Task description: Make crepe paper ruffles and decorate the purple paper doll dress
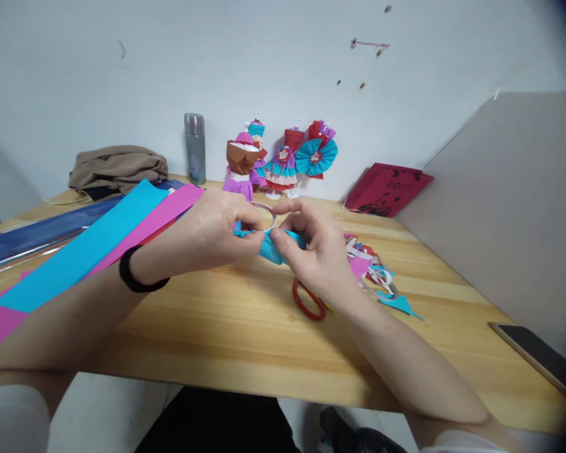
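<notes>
Here, we hold the blue paper above the bench, our left hand with fingers together on one side, our right hand with thumb and fingers clamped on the other, probably to steady its folds. Red-handled scissors lie near the right hand, seemingly for easy reach.

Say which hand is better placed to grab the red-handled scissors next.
Likely the right hand: the scissors lie nearer it than the left hand, though its grip on the blue paper must loosen first.
</notes>
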A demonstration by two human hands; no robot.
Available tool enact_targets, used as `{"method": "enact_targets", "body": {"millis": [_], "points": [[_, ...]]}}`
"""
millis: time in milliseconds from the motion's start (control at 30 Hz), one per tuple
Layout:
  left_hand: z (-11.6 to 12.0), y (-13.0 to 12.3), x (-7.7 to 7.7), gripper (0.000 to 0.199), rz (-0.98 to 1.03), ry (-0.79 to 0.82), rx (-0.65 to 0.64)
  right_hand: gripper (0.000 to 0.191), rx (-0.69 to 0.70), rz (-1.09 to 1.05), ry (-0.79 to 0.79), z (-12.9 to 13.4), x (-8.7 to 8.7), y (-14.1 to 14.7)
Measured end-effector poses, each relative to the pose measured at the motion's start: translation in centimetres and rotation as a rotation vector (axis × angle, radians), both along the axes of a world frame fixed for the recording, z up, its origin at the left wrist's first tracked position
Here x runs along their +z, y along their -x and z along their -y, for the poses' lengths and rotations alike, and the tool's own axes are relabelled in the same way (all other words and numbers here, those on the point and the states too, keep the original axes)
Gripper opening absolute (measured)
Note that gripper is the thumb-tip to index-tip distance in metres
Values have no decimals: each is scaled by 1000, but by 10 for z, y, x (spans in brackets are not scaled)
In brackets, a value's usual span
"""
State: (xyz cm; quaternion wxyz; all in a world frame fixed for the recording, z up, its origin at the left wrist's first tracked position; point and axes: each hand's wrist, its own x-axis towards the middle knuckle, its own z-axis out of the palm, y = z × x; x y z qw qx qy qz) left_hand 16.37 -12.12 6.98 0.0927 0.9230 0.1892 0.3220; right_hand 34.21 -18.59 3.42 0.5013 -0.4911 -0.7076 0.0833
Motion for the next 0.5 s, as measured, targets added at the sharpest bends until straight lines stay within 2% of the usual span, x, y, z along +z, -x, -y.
{"method": "enact_targets", "body": {"millis": [167,233,300,367,400,433,500], "points": [[-4,-3,-3,13,42,-7,48,14,15,102,-43,0,3,0],[-1,-6,-2,10,136,-63,82,15,-16,72,-49,-2,4,-2],[6,-7,1,17,273,-116,129,14,-58,23,-94,-3,6,-4],[14,-6,3,8,440,-116,197,14,-93,-35,-148,-5,7,-7],[17,-6,4,7,515,-76,222,14,-105,-66,-169,-6,8,-8],[19,-6,3,20,555,1,221,13,-114,-98,-182,-6,8,-9],[20,-8,0,41,470,293,144,11,-129,-157,-192,-7,9,-11]]}}
